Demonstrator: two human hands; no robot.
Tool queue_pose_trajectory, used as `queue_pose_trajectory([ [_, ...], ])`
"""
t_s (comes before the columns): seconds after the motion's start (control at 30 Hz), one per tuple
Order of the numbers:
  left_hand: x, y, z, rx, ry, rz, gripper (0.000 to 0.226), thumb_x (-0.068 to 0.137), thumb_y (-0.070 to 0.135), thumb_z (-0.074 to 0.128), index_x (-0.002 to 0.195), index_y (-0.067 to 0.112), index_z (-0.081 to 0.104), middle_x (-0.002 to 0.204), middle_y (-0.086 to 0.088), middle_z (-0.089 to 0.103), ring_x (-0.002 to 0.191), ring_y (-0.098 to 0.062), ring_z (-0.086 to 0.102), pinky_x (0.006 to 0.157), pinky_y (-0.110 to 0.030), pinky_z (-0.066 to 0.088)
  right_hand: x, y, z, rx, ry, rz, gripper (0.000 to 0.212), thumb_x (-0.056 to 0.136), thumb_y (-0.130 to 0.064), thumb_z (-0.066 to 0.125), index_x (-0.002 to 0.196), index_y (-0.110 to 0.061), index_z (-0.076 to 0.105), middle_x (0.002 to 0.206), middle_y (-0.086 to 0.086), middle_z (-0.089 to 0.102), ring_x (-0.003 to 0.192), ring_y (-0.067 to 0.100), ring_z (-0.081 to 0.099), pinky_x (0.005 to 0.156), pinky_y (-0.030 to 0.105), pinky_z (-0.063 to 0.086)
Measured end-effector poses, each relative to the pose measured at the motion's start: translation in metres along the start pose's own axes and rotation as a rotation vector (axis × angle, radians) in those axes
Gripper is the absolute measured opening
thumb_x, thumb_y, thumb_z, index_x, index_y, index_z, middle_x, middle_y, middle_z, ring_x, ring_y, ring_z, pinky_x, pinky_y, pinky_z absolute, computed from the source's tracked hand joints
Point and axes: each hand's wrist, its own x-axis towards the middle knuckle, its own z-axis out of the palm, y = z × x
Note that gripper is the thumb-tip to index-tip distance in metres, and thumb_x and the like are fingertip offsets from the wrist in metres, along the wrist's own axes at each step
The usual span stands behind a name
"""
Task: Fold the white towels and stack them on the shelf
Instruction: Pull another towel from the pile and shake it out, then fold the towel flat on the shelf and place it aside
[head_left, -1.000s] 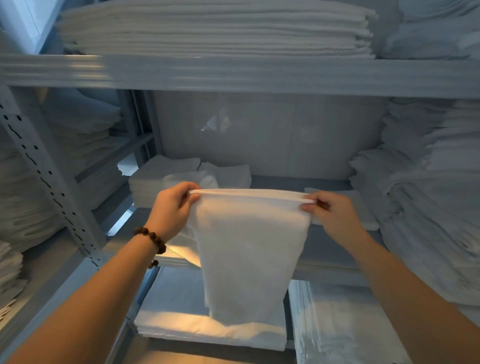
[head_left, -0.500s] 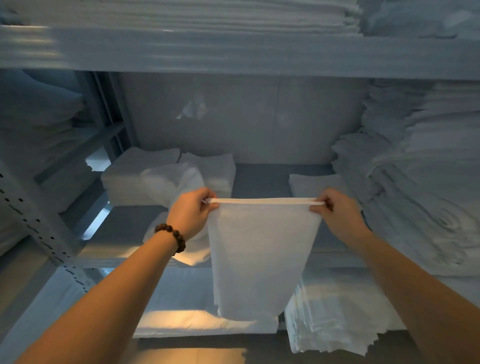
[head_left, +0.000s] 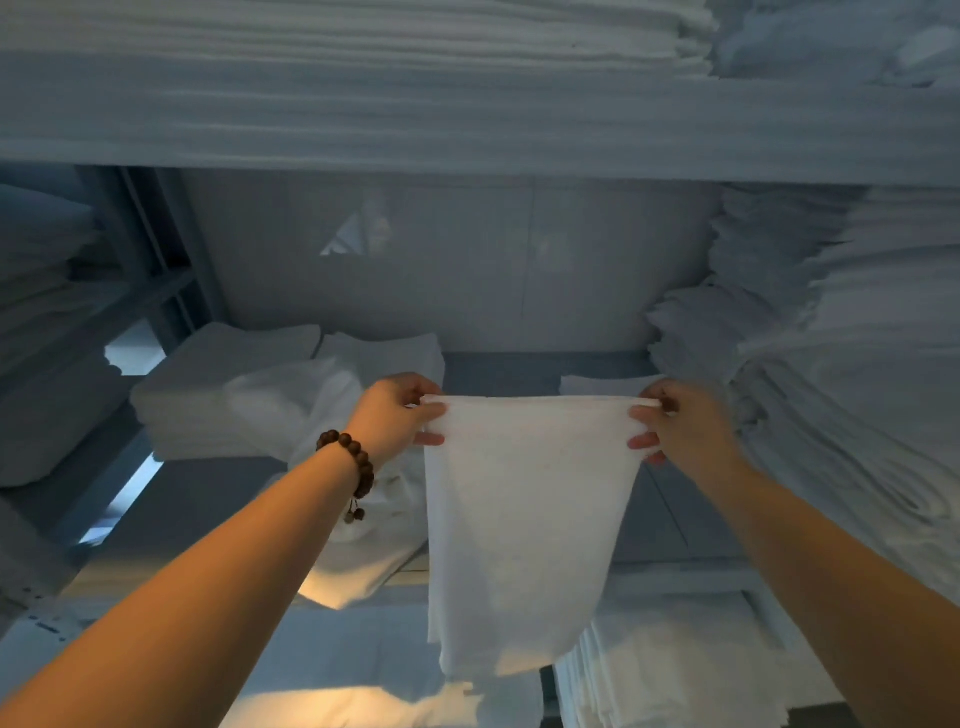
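Grey metal shelving loaded with white linen
On the middle board a squared folded stack sits back left, a loose crumpled towel touching it and spilling over the front edge; a flat folded towel lies back right beside a tall leaning pile. The board above carries a wide flat stack; more folded linen lies on the level below

Bare shelf centre (between folded pile and leaning stack).
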Motion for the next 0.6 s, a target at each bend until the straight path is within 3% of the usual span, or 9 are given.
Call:
queue_pose_trajectory([
  [0.13, 0.039, 0.003, 0.014, 0.018, 0.051, 0.010, 0.009, 0.084, 0.003, 0.065, 0.085, 0.012, 0.063, 0.092, -0.010, 0.057, 0.088, -0.028, 0.063, 0.073, -0.038, 0.059, 0.049, 0.004, 0.003, 0.268, -0.080, 0.193, 0.009, 0.095, -0.010, 0.050, 0.089, -0.016, 0.051, 0.079, 0.002, 0.059, 0.041, 0.015, 0.059, 0.037, 0.019, 0.044],
  [0.23, 0.071, -0.001, 0.025, 0.034, 0.084, 0.031, 0.015, 0.085, 0.002, 0.063, 0.079, 0.015, 0.061, 0.085, -0.006, 0.056, 0.086, -0.028, 0.062, 0.078, -0.043, 0.057, 0.088, 0.015, 0.008, 0.175, -0.083, 0.104, 0.009, 0.094, -0.007, 0.053, 0.096, -0.013, 0.047, 0.080, 0.002, 0.058, 0.037, 0.007, 0.059, 0.040, 0.022, 0.047],
  [0.37, 0.113, -0.018, 0.036, 0.060, 0.144, 0.060, 0.003, 0.087, 0.003, 0.061, 0.087, 0.006, 0.061, 0.091, -0.012, 0.057, 0.088, -0.028, 0.062, 0.068, -0.031, 0.059, 0.135, 0.030, 0.024, 0.067, -0.090, -0.016, 0.013, 0.094, -0.006, 0.052, 0.086, -0.017, 0.049, 0.094, 0.010, 0.060, 0.053, 0.020, 0.063, 0.053, 0.031, 0.052],
  [0.5, 0.155, -0.042, 0.043, 0.187, 0.142, 0.092, 0.008, 0.090, 0.006, 0.058, 0.098, 0.004, 0.058, 0.097, -0.015, 0.055, 0.083, -0.023, 0.062, 0.058, -0.018, 0.055, 0.182, 0.047, 0.048, -0.013, -0.092, -0.047, 0.020, 0.094, -0.003, 0.050, 0.081, -0.018, 0.050, 0.101, 0.018, 0.058, 0.052, 0.024, 0.065, 0.052, 0.033, 0.056],
  [0.6, 0.195, -0.070, 0.049, 0.265, 0.151, 0.108, 0.010, 0.091, 0.006, 0.056, 0.100, 0.002, 0.058, 0.096, -0.012, 0.053, 0.084, -0.023, 0.060, 0.054, -0.015, 0.053, 0.218, 0.065, 0.073, -0.046, -0.091, -0.062, 0.028, 0.091, -0.002, 0.054, 0.073, -0.021, 0.048, 0.102, 0.023, 0.057, 0.074, 0.042, 0.067, 0.069, 0.054, 0.057],
])
